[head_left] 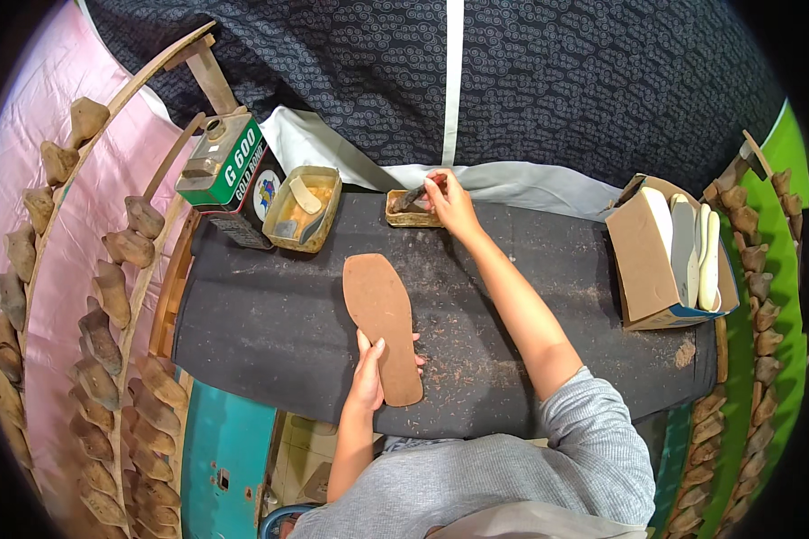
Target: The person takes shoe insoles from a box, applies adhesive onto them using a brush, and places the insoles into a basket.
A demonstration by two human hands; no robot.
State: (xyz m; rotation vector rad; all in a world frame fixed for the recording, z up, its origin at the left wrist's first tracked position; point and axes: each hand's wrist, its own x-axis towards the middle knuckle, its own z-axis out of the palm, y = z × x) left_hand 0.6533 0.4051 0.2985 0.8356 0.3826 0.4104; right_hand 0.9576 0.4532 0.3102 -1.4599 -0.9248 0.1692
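Note:
My left hand (367, 375) is closed on a brown shoe insole (377, 310), thumb on its face and fingertips showing past its right edge. The insole is held up over the black-covered table, its wide end pointing away from me. Farther off, my right hand (450, 207) pinches a short dark brush-like tool (409, 198). The tool's lower end dips into a small shallow rectangular tin (413, 220) at the table's far side. What lies in the bottom of that tin is hard to make out.
A green and black metal can (227, 180) stands at the far left beside a yellowish tin (324, 235) with flat cut pieces. On the right, a cardboard box (643, 260) holds several pale soles. Racks of wooden shoe lasts (111, 294) flank both sides. Brown scraps litter the black cloth (530, 260).

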